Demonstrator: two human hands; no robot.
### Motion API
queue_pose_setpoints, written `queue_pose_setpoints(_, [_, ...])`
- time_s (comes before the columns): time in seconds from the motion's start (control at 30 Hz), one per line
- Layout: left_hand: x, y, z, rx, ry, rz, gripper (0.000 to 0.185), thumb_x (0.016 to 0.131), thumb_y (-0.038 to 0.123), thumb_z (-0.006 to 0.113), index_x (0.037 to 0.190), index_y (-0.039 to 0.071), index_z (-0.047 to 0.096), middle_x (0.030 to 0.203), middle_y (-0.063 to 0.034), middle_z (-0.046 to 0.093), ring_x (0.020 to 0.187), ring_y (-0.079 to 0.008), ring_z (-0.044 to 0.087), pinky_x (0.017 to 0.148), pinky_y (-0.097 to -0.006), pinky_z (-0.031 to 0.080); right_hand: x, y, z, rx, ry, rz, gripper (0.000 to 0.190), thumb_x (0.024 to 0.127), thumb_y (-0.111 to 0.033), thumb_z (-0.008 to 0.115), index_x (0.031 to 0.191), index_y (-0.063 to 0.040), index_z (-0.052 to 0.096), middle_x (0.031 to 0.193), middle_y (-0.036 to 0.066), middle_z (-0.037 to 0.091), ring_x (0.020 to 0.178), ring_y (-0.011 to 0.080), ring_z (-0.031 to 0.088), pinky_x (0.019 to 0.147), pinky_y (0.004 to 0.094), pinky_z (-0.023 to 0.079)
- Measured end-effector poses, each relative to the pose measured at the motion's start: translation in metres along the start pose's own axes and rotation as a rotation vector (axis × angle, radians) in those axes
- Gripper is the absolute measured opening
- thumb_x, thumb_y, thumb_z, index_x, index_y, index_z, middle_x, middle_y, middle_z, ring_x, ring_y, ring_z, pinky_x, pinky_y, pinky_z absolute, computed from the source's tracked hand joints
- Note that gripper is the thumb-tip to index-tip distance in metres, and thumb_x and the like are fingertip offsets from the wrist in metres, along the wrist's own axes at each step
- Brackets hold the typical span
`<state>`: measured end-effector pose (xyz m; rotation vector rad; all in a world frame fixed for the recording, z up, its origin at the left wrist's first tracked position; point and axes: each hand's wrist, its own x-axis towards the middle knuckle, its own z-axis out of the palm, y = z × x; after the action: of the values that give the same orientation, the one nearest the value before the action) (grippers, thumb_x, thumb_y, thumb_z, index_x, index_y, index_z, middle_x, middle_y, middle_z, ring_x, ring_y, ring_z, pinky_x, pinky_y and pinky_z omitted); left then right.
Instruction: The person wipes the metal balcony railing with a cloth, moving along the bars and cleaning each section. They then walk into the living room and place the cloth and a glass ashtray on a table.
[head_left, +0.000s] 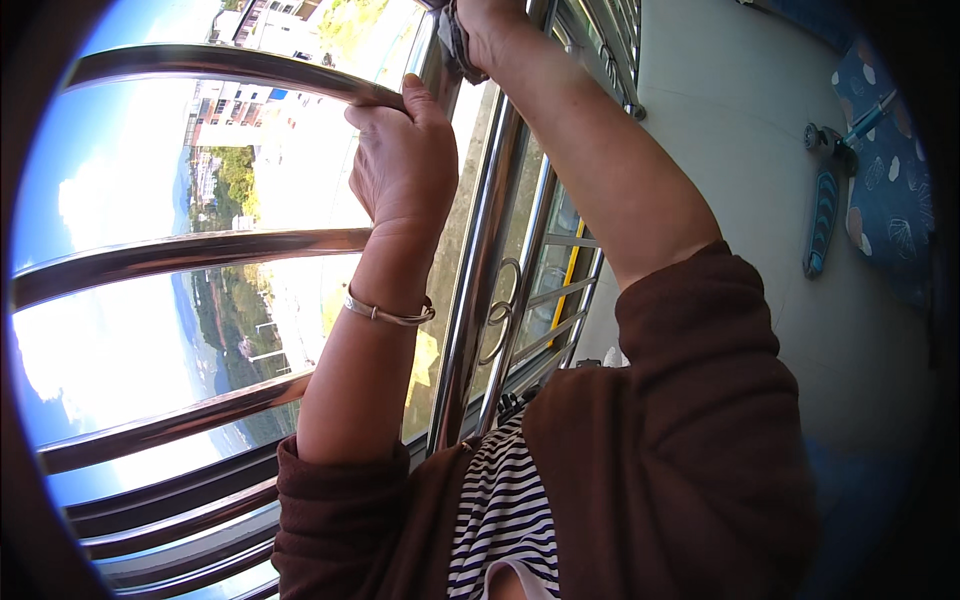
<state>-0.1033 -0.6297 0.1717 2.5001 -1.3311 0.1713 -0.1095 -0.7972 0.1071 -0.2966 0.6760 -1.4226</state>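
Observation:
My left hand (409, 161) is closed around the lower end of a shiny metal window bar (225, 66); a metal bangle (386, 312) circles that wrist. At the top edge, my right hand (486, 28) is partly cut off by the frame. Its fingers hold a grey cloth (453, 46) against a metal upright or frame beside the bars. What the fingertips do there is hidden. A thick polished rail (480, 270) runs between my two forearms.
More metal bars (187, 259) cross the window side, with buildings and trees outside. Ring-shaped ornaments (501, 313) fill part of the railing. On the pale tiled floor (697, 90) to the right are a blue kick scooter (822, 217) and blue patterned fabric (889, 195).

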Motion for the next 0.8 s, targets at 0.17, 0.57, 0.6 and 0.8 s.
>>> queue_pose_setpoints(0.17, [0.001,0.0,-0.002,-0.033,-0.022,0.006,0.06,0.097,0.046,0.037,0.116,-0.011,0.039,0.101,-0.0298,0.065,0.101,-0.0437,0.062,0.091,-0.0465,0.044,0.026,-0.005,-0.005,0.04,-0.194,0.005,0.023,0.096,-0.028,0.052,0.081,-0.011,0.057,0.065,-0.001,0.052,0.054,0.0094,0.05,0.048,0.029,0.041])
queue_pose_setpoints(0.57, [0.002,0.001,-0.004,-0.058,-0.038,-0.007,0.075,0.094,0.056,0.039,0.121,-0.013,0.037,0.104,-0.0309,0.064,0.104,-0.0434,0.061,0.093,-0.0451,0.044,-0.14,0.022,-0.051,0.163,-0.467,0.242,0.043,0.098,-0.041,0.051,0.119,-0.006,0.042,0.104,0.007,0.057,0.091,0.0149,0.059,0.076,0.0304,0.051])
queue_pose_setpoints(0.6, [0.002,0.001,-0.004,-0.071,-0.038,-0.005,0.072,0.094,0.055,0.04,0.12,-0.013,0.037,0.104,-0.0308,0.064,0.104,-0.0434,0.061,0.093,-0.0454,0.044,-0.127,0.02,-0.047,0.145,-0.402,0.158,0.041,0.098,-0.041,0.051,0.116,-0.005,0.044,0.101,0.007,0.058,0.088,0.0148,0.059,0.074,0.0303,0.051])
queue_pose_setpoints(0.8, [0.0,-0.001,0.0,-0.038,0.001,0.013,0.055,0.097,0.041,0.041,0.117,-0.01,0.038,0.103,-0.0297,0.064,0.103,-0.0435,0.061,0.093,-0.0475,0.042,-0.006,-0.008,-0.011,0.028,-0.078,0.105,0.02,0.091,-0.027,0.057,0.082,-0.01,0.06,0.066,0.001,0.054,0.053,0.0126,0.052,0.047,0.0305,0.043])
